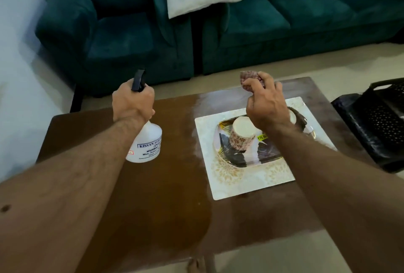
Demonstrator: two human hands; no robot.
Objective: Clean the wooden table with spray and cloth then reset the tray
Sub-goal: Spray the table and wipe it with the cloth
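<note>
My left hand point(133, 103) grips the neck of a white spray bottle point(147, 143) with a black nozzle, held above the left half of the brown wooden table point(166, 187). My right hand point(265, 103) holds a bunched pinkish checked cloth point(249, 78) above the table's far right part. Below that hand lies a square white tray point(251, 183) with a gold leaf pattern. On the tray sits a patterned plate point(247, 161), and a floral cup point(241, 137) stands upside down on it. My right hand partly hides a second cup.
A teal armchair point(113, 38) and a teal sofa point(295, 16) with white cushions stand behind the table. A black perforated plastic object point(376, 124) sits at the table's right edge. A foot point(196, 265) shows below the near edge.
</note>
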